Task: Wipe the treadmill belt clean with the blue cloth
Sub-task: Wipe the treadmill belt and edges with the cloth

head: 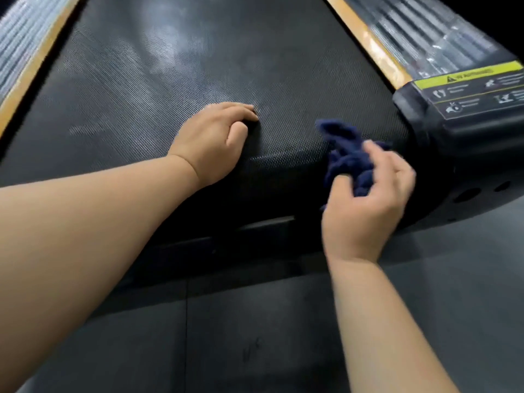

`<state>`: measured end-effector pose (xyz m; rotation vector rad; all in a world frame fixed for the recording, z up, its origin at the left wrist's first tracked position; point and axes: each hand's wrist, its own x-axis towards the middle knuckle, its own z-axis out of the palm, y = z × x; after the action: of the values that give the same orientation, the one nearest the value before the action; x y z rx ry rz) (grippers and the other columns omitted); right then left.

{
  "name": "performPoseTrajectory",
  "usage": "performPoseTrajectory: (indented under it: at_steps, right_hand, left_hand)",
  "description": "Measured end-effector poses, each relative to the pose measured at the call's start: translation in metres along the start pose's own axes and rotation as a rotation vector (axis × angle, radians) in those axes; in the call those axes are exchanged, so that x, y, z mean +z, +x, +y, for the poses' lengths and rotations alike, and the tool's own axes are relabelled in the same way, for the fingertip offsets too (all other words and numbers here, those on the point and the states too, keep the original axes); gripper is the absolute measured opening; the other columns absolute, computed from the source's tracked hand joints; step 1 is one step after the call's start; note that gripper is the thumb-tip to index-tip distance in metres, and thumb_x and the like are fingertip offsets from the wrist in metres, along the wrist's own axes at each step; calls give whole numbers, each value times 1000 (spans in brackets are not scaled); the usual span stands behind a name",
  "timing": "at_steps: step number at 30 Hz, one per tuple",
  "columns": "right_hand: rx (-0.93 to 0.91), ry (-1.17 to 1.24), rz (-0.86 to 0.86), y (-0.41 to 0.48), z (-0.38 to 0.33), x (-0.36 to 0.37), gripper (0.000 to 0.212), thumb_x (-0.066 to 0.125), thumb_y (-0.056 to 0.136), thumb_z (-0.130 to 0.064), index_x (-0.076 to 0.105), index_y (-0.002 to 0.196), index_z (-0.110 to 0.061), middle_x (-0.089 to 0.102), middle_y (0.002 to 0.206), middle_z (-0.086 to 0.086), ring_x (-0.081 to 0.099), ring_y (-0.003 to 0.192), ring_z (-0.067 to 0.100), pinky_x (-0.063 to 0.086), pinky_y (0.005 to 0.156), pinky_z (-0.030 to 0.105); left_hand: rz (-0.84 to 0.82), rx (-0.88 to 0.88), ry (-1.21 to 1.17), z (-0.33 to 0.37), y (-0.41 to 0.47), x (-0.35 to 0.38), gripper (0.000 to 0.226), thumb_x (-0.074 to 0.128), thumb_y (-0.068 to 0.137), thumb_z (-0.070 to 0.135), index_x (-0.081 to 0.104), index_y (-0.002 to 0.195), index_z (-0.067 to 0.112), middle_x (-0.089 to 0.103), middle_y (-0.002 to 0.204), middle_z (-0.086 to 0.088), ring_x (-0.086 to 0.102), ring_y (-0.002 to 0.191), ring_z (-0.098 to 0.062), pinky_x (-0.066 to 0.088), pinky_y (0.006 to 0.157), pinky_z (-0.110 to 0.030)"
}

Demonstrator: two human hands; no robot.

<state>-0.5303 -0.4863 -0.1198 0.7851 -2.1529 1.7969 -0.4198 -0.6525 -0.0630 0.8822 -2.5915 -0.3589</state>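
The black textured treadmill belt (175, 66) fills the upper middle of the head view, with pale smudges on its far part. My left hand (214, 140) rests palm down on the belt near its rear edge, fingers bent with the tips on the surface. My right hand (368, 199) holds the crumpled dark blue cloth (344, 148) at the belt's rear right corner, fingers curled round the cloth's lower part. The cloth's upper end lies over the belt.
Yellow strips (368, 43) and ribbed grey side rails (419, 32) run along both sides of the belt. A black rear end cap with a yellow warning label (465, 92) sits at the right. Grey floor (255, 336) lies below the treadmill's rear edge.
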Motion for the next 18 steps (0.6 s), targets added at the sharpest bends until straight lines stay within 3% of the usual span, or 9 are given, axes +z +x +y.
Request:
performPoseTrajectory:
  at_steps: [3,8,10,14,16,18]
  right_hand:
    - [39,45,22,-1,-3,4,40,61,74,-8,64,113,2,55,109,18,58,101,28,44,97,28]
    - [-192,109,-357,-52,-45,34,40,64,71,-7,66,111,-2,60,104,15,57,96,32,45,93,38]
    - [-196,103,-320,-41,-38,30,40,62,71,-6,67,111,-4,60,105,15,56,97,31,45,92,39]
    - [31,59,8,-6,0,6,40,56,74,-9,65,112,0,56,108,17,57,101,31,46,95,43]
    - [16,80,-14,-14,-8,14,39,56,74,-12,66,109,0,59,106,16,59,100,31,46,93,43]
    - [-130,86,-189,-41,-32,33,37,57,72,-12,67,106,-2,62,102,14,58,96,31,46,90,42]
  left_hand:
    - [15,-7,12,2,-2,-1,55,26,81,32,66,115,17,58,131,2,48,126,-18,32,109,-32]
    - [160,-181,-8,-4,-27,-11,51,30,81,23,66,115,9,57,132,-8,48,126,-21,28,107,-22]
    - [210,-247,43,-13,-45,-16,54,28,80,27,66,116,10,56,133,-9,47,127,-24,29,109,-27]
    - [221,-301,222,-35,-84,-24,59,29,82,36,58,128,15,48,141,-11,41,130,-31,26,113,-40]
    - [189,-243,298,-42,-95,-19,59,26,85,40,54,132,16,45,143,-12,40,131,-32,23,113,-46]
    - [181,-220,335,-46,-100,-14,60,24,87,42,51,134,17,44,145,-10,39,133,-30,21,112,-47]
